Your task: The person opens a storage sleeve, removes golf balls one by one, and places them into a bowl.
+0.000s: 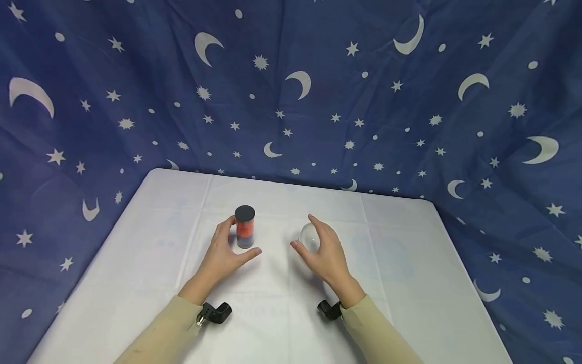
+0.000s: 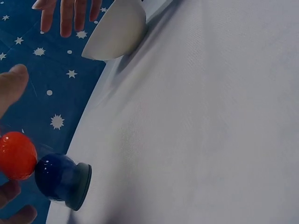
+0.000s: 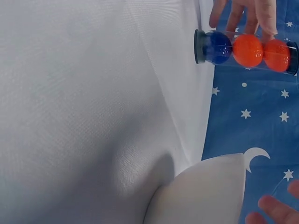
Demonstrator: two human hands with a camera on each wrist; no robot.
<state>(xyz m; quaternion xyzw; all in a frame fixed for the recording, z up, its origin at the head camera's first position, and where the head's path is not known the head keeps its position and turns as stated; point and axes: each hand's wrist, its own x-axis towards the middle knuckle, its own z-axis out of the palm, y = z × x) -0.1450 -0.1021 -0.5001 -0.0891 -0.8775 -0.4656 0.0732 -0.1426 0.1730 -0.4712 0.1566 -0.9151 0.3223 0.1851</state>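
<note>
A clear tube (image 1: 244,227) with a dark cap stands upright on the white table (image 1: 136,283). It holds orange balls above a blue ball (image 3: 217,46). My left hand (image 1: 243,237) cups around the tube, fingers behind it and thumb (image 2: 11,86) in front, with no firm grip to be seen. A small white bowl (image 1: 308,236) lies to the right of the tube, tipped on its side in the wrist views (image 2: 117,30). My right hand (image 1: 302,231) curves loosely around the bowl, fingers (image 2: 70,16) spread and apart from it.
A blue cloth (image 1: 291,101) printed with moons and stars hangs behind and to both sides of the table. Black wrist mounts (image 1: 215,312) sit on both beige sleeves. Bare tabletop lies left, right and in front of the hands.
</note>
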